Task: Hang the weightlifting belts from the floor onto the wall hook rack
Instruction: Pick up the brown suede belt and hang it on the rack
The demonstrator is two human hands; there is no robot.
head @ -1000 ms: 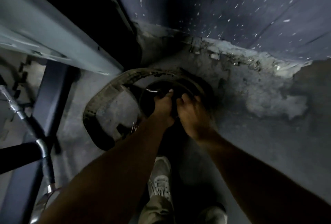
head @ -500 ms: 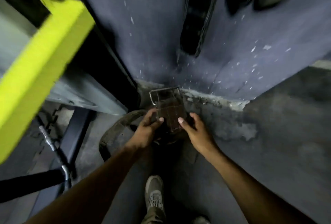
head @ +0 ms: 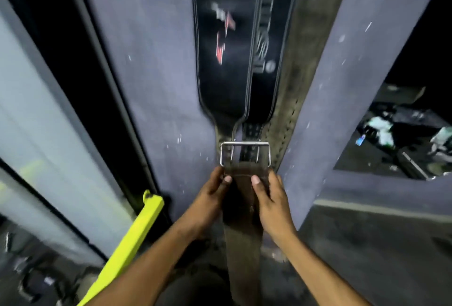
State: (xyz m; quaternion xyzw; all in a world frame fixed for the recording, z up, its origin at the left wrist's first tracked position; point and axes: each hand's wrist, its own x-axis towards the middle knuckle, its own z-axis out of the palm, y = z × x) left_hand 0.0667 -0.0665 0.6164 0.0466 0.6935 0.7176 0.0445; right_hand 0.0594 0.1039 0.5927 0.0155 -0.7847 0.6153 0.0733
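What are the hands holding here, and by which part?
Both hands, left and right, pinch a brown belt at its buckle end, just below the metal buckle.

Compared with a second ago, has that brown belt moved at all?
Yes. The brown belt, held in the left hand and right hand, has come up off the floor; its metal buckle now sits against the wall, by the hanging black belts.

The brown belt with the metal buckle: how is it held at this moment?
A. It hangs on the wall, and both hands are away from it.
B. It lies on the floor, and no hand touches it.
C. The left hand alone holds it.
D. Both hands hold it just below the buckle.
D: the left hand and the right hand each grip the brown belt just under its metal buckle.
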